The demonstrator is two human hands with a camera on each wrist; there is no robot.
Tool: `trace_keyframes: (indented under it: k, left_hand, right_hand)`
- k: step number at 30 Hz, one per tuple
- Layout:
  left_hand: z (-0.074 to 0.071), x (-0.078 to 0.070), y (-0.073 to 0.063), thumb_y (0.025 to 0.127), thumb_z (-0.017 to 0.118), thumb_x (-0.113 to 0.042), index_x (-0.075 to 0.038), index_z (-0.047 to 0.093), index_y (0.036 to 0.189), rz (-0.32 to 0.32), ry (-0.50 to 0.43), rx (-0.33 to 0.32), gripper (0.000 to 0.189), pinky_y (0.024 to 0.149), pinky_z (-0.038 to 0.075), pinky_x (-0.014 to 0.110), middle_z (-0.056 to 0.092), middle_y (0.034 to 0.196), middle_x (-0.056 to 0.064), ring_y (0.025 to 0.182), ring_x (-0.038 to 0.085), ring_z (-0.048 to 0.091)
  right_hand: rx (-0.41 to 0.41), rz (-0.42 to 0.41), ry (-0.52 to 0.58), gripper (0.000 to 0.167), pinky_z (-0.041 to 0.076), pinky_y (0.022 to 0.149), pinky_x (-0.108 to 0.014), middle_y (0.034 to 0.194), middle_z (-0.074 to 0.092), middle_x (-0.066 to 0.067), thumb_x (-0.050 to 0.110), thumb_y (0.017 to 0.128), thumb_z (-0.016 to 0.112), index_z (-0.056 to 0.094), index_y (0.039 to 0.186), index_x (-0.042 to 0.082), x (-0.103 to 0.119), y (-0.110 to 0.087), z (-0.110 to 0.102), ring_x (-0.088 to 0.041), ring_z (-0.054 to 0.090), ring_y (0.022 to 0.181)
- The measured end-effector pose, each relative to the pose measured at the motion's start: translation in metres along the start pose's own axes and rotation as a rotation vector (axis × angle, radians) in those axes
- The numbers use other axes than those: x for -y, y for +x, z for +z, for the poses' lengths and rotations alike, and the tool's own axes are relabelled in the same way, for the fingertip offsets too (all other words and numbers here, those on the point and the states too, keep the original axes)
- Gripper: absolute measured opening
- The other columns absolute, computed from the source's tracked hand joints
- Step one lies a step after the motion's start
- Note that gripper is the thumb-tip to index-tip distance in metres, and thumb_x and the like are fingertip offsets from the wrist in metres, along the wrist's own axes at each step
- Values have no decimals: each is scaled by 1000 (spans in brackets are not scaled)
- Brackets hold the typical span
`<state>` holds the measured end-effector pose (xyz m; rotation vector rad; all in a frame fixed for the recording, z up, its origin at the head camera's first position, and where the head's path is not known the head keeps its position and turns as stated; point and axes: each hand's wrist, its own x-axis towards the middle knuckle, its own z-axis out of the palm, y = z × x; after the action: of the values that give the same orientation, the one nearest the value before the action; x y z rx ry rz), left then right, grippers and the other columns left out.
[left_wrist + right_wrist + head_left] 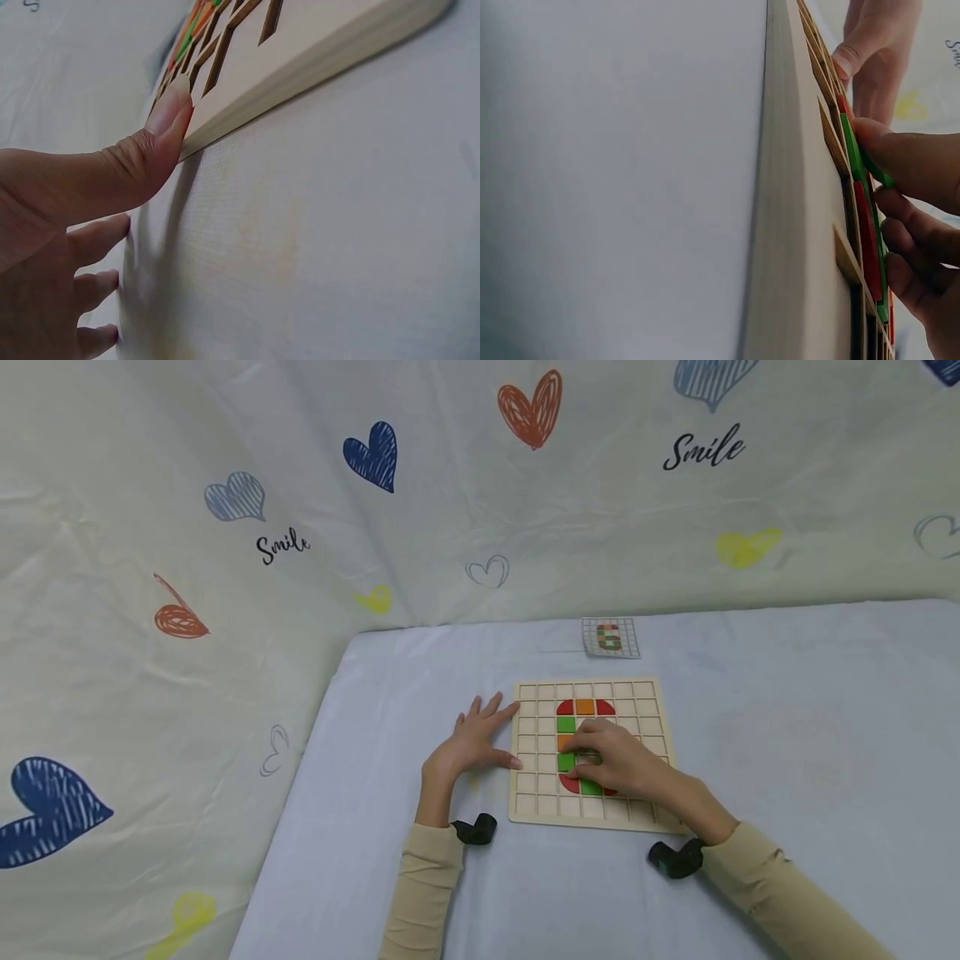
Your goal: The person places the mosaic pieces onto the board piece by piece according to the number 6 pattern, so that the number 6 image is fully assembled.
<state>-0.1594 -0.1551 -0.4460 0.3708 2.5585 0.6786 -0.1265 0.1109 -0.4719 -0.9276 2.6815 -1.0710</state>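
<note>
A square wooden grid board (536,812) lies on the table with coloured tiles set in its cells. Red curved tiles (565,707), an orange square tile (584,707) and green square tiles (566,724) form part of a rounded figure. My right hand (626,762) is over the middle of the board. It pinches a green tile (877,169), tilted above the tiles in the cells; the hand hides part of the figure. Fingers spread, my left hand (472,745) is at the board's left edge, its thumb (166,112) touching the rim.
Behind the board lies a small printed card (611,637) showing a similar coloured figure on a grid. A white cloth (360,760) covers the table. Dark wrist devices (474,829) sit at both cuffs. A heart-printed sheet (450,510) hangs behind and to the left.
</note>
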Motion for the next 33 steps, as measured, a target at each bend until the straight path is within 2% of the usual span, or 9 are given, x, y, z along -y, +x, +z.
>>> trace_keyframes:
  k: [11, 19, 25, 29, 33]
  left_hand:
    - [4, -1, 1, 81, 88, -37, -27, 33, 163, -19, 47, -10, 99, 129, 5, 57, 15, 173, 2, 161, 34, 0]
    - [4, -4, 1, 86, 82, -40, -28, 33, 163, -16, 69, -1, 92, 129, 7, 57, 16, 173, 2, 161, 35, 2]
    - [3, -11, -3, 95, 73, -43, -22, 37, 162, 4, 140, -9, 79, 129, 8, 59, 22, 172, 5, 160, 38, 9]
    - [3, -17, -9, 99, 66, -45, -18, 41, 160, 59, 220, -67, 71, 129, 7, 59, 27, 170, 3, 160, 34, 11]
    - [4, -22, -18, 101, 61, -48, -20, 43, 158, 140, 323, -223, 66, 127, 5, 63, 27, 170, 0, 161, 33, 6]
  right_hand:
    - [-68, -56, 22, 27, 54, 77, -29, 100, 67, -2, 10, 83, 85, 77, 108, 5, -3, -7, 2, -15, 58, 87]
    - [-60, -30, -21, 21, 56, 84, -35, 100, 71, 1, 10, 86, 83, 79, 106, 9, -1, -12, -5, -17, 60, 95]
    - [-189, -94, -48, 18, 59, 86, -42, 101, 74, 0, 4, 86, 81, 79, 103, 9, -1, -24, -16, -20, 66, 98]
    - [-305, -111, -125, 26, 59, 90, -52, 113, 74, -11, 2, 82, 84, 77, 107, 5, -7, -38, -28, -31, 67, 110]
    - [-390, -65, -217, 43, 50, 99, -63, 132, 67, -18, 8, 78, 87, 75, 120, 6, -12, -53, -41, -42, 57, 129]
